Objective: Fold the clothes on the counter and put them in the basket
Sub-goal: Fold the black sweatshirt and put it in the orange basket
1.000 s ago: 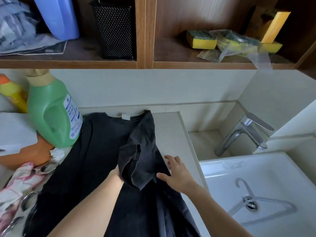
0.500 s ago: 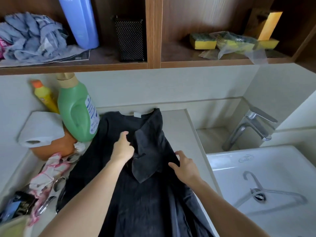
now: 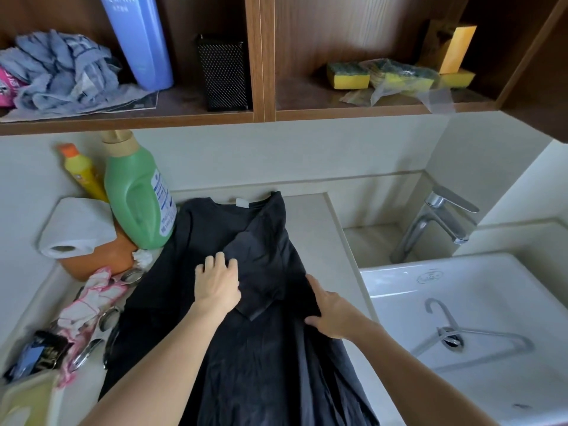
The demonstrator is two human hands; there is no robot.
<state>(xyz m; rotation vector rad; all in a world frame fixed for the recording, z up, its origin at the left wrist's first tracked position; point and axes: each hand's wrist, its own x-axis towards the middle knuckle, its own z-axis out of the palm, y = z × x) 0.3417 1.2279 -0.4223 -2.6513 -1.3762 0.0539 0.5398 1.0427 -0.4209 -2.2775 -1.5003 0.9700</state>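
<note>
A black T-shirt (image 3: 190,290) lies spread on the pale counter (image 3: 319,250), collar toward the wall, with its right sleeve folded inward over the chest. My left hand (image 3: 218,284) lies flat on the shirt beside the folded sleeve, fingers straight. My right hand (image 3: 330,312) rests with open fingers on the shirt's right folded edge. No basket is in view.
A green detergent bottle (image 3: 138,195), yellow bottle (image 3: 83,172), toilet roll (image 3: 76,229) on an orange container and a pink cloth (image 3: 92,302) crowd the left side. A white sink (image 3: 479,318) with a hanger (image 3: 467,333) and tap (image 3: 439,222) lies right. Shelves hang above.
The raised sleeve has been laid flat on the shirt's chest. My left hand let go of it and now lies flat on the fabric; my right hand stayed at the right edge.
</note>
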